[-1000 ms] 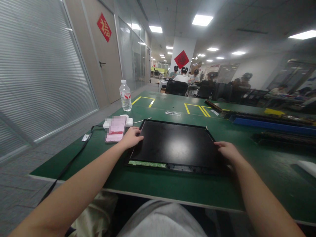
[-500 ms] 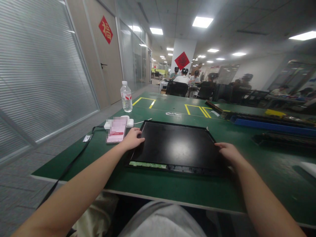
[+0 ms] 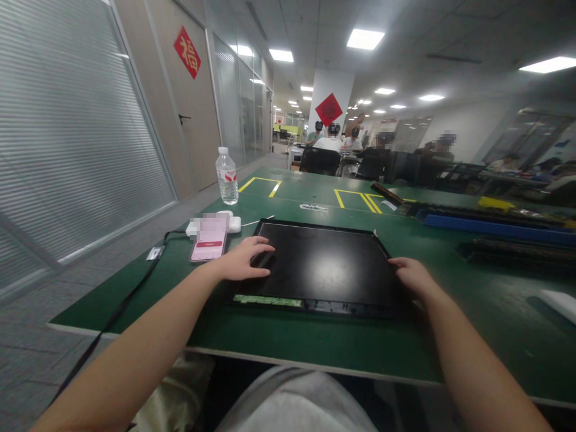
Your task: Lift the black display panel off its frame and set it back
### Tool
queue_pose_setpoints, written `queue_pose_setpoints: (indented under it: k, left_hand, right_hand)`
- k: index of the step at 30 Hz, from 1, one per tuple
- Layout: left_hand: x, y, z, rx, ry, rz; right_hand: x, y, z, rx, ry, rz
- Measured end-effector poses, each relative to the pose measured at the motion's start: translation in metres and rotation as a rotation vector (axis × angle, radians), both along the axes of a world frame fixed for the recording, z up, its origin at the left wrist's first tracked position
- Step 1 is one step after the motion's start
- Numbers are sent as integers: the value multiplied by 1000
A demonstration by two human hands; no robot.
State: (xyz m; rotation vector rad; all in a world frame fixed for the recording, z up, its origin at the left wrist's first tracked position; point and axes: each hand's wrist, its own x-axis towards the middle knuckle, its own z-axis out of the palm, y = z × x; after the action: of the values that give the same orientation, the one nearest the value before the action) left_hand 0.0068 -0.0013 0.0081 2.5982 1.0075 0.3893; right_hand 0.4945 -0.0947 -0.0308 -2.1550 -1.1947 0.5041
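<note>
A flat black display panel (image 3: 324, 264) lies on the green table (image 3: 288, 342), with a green circuit strip (image 3: 267, 299) along its near edge. My left hand (image 3: 245, 259) rests on the panel's left edge, fingers spread flat over the dark surface. At the right edge, my right hand (image 3: 411, 276) lies with fingers stretched along the frame. Neither hand grips anything.
A phone with a pink screen (image 3: 207, 243) and a white charger (image 3: 233, 223) lie left of the panel, a black cable (image 3: 130, 294) running off the table. A water bottle (image 3: 227, 176) stands behind. Long dark and blue trays (image 3: 490, 225) sit at the right. People sit at far tables.
My left hand has slid rightward from the panel's edge onto its surface, fingers now spread. The right hand has stayed at the right edge.
</note>
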Motion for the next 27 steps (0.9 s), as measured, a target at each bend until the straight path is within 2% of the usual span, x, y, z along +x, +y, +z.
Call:
queue_pose_setpoints:
  k: [13,27]
  left_hand:
    - [-10,-10,18,-146,11,-155]
    - [-15,-12,27,-197,30,-181]
  right_hand:
    - [-6,-3,7,9,-67,-15]
    - [-2,-1,2,-6,-58,-9]
